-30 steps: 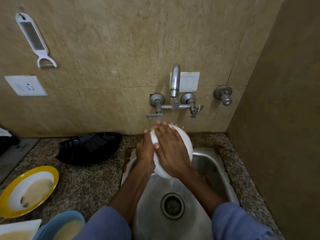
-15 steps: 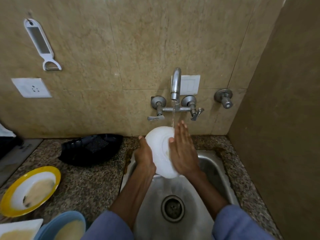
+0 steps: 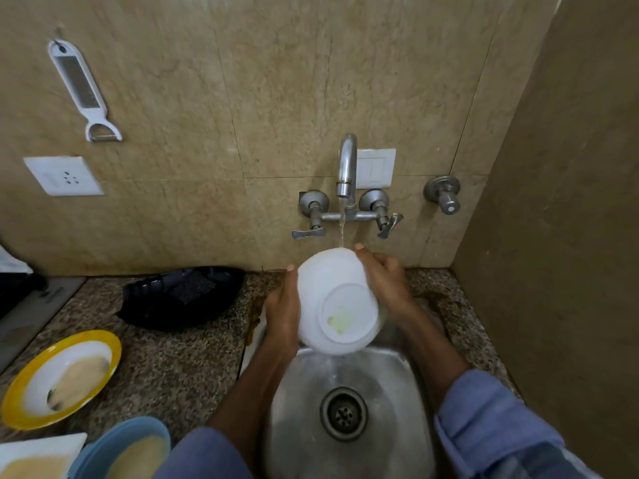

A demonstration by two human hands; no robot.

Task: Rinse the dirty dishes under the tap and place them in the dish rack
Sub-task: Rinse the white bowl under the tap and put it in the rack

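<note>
Together left hand (image 3: pixel 281 305) and right hand (image 3: pixel 387 278) grip 1 bowl (image 3: pixel 332 285) under 1 tap (image 3: pixel 346 164); 3 dishes (image 3: pixel 110 347) nearby.

We hold a white bowl (image 3: pixel 337 299) in both hands above a steel sink (image 3: pixel 390 392), its underside toward us, a yellowish smear on its base. Our left hand (image 3: pixel 281 309) grips its left side, and our right hand (image 3: pixel 383 274) grips its far right edge. Water from the tap (image 3: pixel 346 164) falls onto the bowl's top edge. To the left, on the counter (image 3: pixel 166 368), are a black tray (image 3: pixel 155 305), a yellow-rimmed plate (image 3: pixel 112 340) and a blue bowl (image 3: pixel 121 430); the plate and the blue bowl are coated with beige residue.
</note>
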